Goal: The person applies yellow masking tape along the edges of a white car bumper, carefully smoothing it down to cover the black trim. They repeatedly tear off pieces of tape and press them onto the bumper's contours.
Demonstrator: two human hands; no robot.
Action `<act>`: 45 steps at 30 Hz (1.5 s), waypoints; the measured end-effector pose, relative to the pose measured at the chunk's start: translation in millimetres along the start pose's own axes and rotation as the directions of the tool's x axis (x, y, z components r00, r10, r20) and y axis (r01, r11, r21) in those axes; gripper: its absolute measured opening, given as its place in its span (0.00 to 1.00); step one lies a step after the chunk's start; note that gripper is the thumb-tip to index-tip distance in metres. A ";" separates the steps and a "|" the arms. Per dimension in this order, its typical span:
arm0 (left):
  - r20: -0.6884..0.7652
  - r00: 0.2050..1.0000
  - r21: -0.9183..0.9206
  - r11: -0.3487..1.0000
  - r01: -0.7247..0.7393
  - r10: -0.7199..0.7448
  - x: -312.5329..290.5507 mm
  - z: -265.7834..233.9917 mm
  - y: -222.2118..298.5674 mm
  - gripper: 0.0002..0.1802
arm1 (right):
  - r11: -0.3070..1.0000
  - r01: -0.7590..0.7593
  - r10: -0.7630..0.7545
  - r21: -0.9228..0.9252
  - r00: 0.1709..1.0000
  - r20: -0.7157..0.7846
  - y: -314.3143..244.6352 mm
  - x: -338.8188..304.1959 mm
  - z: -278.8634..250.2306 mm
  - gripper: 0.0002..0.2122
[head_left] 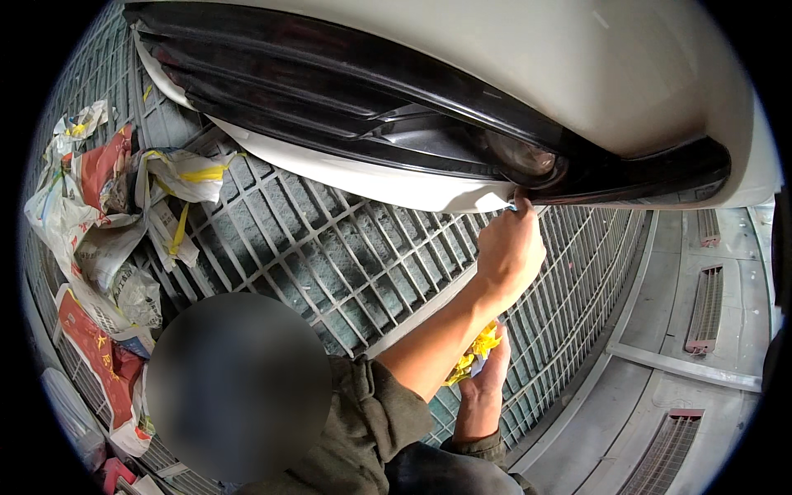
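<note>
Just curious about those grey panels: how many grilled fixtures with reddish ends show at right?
3: the upper fixture, the middle fixture and the lower fixture, which the lower edge of the view cuts off. More may be hidden behind the white car.

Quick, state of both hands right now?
Left hand: closed at the bumper edge; whether it holds anything cannot be told.
Right hand: holding a crumpled yellow wad.

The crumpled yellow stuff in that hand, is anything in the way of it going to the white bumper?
Yes, in this view: the left forearm slants between the crumpled yellow stuff in the right hand and the white bumper. I can't tell how far apart they are.
</note>
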State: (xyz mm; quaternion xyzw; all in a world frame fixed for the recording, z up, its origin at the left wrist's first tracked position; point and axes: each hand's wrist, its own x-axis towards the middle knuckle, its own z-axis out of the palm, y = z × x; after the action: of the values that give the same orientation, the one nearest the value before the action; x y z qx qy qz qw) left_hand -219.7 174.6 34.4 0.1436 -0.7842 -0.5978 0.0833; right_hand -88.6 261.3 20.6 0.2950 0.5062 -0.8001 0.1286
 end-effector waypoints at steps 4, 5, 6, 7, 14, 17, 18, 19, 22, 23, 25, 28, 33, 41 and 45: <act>-0.005 1.000 -0.106 0.994 0.023 -0.023 -6.4 1.6 -1.7 0.25 | 1.000 0.002 -0.001 0.008 0.999 -0.035 -1.7 -2.4 -0.5 0.13; 0.015 0.999 -0.137 0.990 0.036 -0.035 -8.8 1.2 -3.6 0.26 | 1.000 0.002 -0.001 0.010 0.999 -0.043 -2.4 -2.9 -1.1 0.13; 0.014 1.000 -0.160 0.987 0.023 -0.021 -8.4 0.2 -5.8 0.26 | 1.000 0.011 -0.011 -0.003 1.000 -0.021 -2.7 -2.2 -2.9 0.13; 0.014 1.000 -0.181 0.983 0.012 -0.010 -9.5 -3.5 -7.7 0.26 | 1.000 0.019 -0.019 -0.016 1.000 -0.001 -2.3 -2.6 -4.1 0.12; -0.027 0.989 -0.118 0.982 -0.148 0.146 1.2 -0.3 -25.3 0.27 | 1.000 0.014 -0.015 0.019 0.997 0.072 -2.8 -1.6 0.5 0.10; 0.003 0.990 -0.030 0.990 -0.138 0.138 -0.3 -1.7 -17.0 0.25 | 1.000 -0.010 0.010 0.006 1.000 0.022 -3.4 0.4 3.2 0.09; 0.018 0.992 -0.012 0.993 -0.121 0.121 -1.0 -2.4 -14.0 0.25 | 1.000 -0.008 0.008 0.005 1.000 0.003 -2.8 1.1 1.9 0.10; 0.035 0.994 0.004 0.995 -0.104 0.104 -2.1 -1.4 -10.8 0.25 | 1.000 -0.005 0.005 0.005 1.000 -0.019 -2.0 1.8 -0.7 0.10; 0.033 0.998 0.045 0.998 -0.052 0.051 -3.3 -11.8 -3.6 0.26 | 1.000 -0.027 0.027 -0.003 1.000 0.006 2.5 1.7 -0.1 0.12; 0.035 0.999 0.025 0.999 -0.041 0.040 -2.7 -10.4 -2.3 0.26 | 1.000 -0.028 0.028 0.002 1.000 -0.001 2.0 1.1 1.0 0.13; 0.016 0.999 -0.001 0.999 -0.040 0.040 -1.4 -5.9 -1.4 0.25 | 1.000 -0.023 0.023 0.010 1.000 0.008 1.4 1.3 0.9 0.13; -0.023 0.999 -0.033 0.999 -0.043 0.043 0.6 3.3 -4.7 0.24 | 1.000 -0.017 0.017 0.018 0.998 0.054 -0.1 1.8 -4.9 0.14; -0.041 0.999 -0.059 0.998 0.013 -0.015 0.8 5.0 -0.7 0.21 | 0.999 -0.036 0.035 0.032 0.999 0.031 0.8 1.8 -6.9 0.14; -0.010 0.999 -0.151 0.988 0.040 -0.042 -9.0 -7.3 -1.4 0.21 | 1.000 -0.023 0.023 0.022 0.999 -0.035 -1.6 -0.6 -2.5 0.12; -0.013 0.998 -0.185 0.981 -0.056 0.055 0.2 -3.8 -12.6 0.23 | 1.000 0.004 -0.003 -0.014 1.000 0.031 -0.3 0.5 -1.9 0.10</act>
State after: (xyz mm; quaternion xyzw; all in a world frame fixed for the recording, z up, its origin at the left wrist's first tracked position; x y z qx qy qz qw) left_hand -217.2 168.0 23.3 0.1157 -0.7286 -0.6650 0.1158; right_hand -88.5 263.2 20.0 0.2809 0.5101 -0.8013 0.1371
